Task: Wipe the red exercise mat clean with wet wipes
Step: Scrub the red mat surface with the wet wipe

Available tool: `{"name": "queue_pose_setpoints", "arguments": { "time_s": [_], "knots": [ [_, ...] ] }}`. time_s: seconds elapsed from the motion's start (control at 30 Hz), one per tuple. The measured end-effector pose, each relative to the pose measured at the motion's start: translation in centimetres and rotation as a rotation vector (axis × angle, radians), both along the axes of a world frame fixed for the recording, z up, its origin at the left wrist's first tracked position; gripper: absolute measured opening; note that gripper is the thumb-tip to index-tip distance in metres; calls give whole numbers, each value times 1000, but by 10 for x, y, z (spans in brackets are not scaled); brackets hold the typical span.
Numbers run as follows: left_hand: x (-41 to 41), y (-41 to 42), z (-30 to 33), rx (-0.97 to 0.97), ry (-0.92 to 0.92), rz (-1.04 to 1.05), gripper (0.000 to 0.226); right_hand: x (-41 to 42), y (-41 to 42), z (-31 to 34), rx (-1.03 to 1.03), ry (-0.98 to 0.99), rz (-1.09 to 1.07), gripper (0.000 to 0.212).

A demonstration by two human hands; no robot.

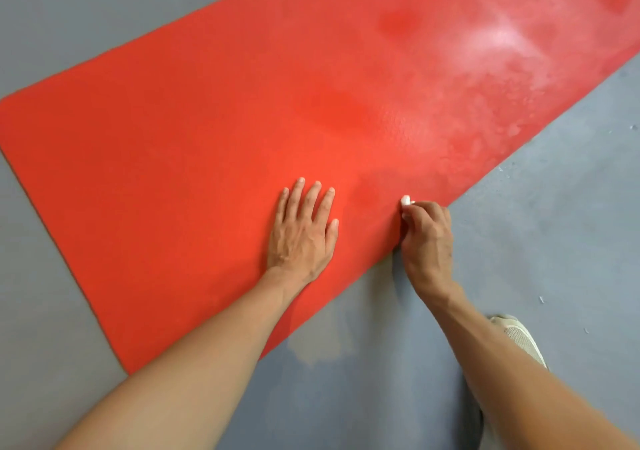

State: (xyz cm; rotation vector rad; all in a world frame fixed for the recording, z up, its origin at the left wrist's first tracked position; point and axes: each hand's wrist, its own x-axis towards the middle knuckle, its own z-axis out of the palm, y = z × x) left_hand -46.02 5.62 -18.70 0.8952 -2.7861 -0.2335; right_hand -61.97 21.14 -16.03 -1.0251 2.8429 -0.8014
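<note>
Across the frame from left edge to upper right lies the red mat. Left hand presses it flat, fingers spread; right hand pinches a balled wipe at its lower edge. Risk: so small a wad probably skips areas, or drags the edge up.

mat red | floor grey | wipe white | shoe off-white

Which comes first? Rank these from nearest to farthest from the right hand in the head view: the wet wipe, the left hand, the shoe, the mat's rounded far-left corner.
1. Wet wipe: pinched in the right hand itself.
2. Left hand: flat on the mat, just leftward.
3. Shoe: on the floor, lower right.
4. Rounded corner: far left edge.
</note>
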Motion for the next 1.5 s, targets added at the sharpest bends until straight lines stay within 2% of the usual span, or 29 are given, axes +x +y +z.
{"name": "queue_pose_setpoints", "arguments": {
  "time_s": [0.07, 0.1, 0.2, 0.27, 0.33, 0.4, 0.47, 0.5, 0.57, 0.67, 0.73, 0.8, 0.9, 0.97, 1.03, 1.13, 1.2, 1.23, 1.3, 1.4, 1.43, 1.5],
  "knots": [
    [1, 0, 1, 9, -5, -8, 58, 25, -7, -1, -13, -10, -64, 22],
    [1, 0, 2, 11, -8, -10, 58, 40, -10, 0, -19, -5, -29, 21],
    [2, -1, 3, 16, -20, -11, 59, 70, -6, 5, -20, 23, 313, 25],
    [2, -2, 3, 16, -20, -11, 59, 43, -3, 7, 10, 73, 511, 29],
    [1, -2, 4, 19, -16, -11, 59, 0, -4, 6, 50, 100, 421, 27],
    [1, -2, 4, 18, -10, -5, 58, -43, -9, 7, 34, 46, 125, 23],
    [1, -1, 4, 18, -10, -1, 58, -53, -19, 4, 14, -2, -97, 25],
    [1, -1, 3, 19, -9, 0, 58, -42, -26, 2, 19, 7, -125, 26],
    [1, -1, 3, 22, -12, -3, 58, -8, -38, -1, -13, 56, -6, 30],
    [2, -2, 2, 24, -8, -8, 58, 39, -36, -1, -35, 68, 348, 37],
    [2, -1, 3, 21, -13, -4, 58, 27, -32, 3, -17, 79, 486, 40],
    [1, 0, 4, 21, -17, 2, 58, -9, -35, 2, 8, 95, 430, 43],
    [1, 2, 4, 33, -17, 12, 60, -60, -50, -1, 5, 30, 102, 50],
    [0, 3, 5, 36, -31, 60, 65, -54, -65, -1, -11, -7, 3, 39],
    [0, 4, 7, 45, -43, 136, 68, -25, -73, 0, -40, -25, 95, 32],
    [-1, 5, 11, 50, -70, 192, 68, 19, -65, 8, -49, -41, 496, 31],
    [-2, 6, 12, 50, -86, 215, 68, 7, -62, 11, -19, -26, 737, 36],
    [-2, 8, 12, 49, -89, 241, 69, -12, -65, 11, -6, 0, 783, 39],
    [-3, 10, 12, 49, -85, 307, 72, -55, -75, 7, 13, 47, 640, 43],
    [-3, 9, 10, 32, -81, 351, 73, -86, -94, 1, -29, -44, 264, 41],
    [-3, 9, 10, 30, -82, 353, 73, -74, -98, 1, -44, -64, 222, 37],
    [-3, 10, 10, 28, -83, 354, 70, -37, -97, 0, -76, -80, 306, 33]
  ]
}}
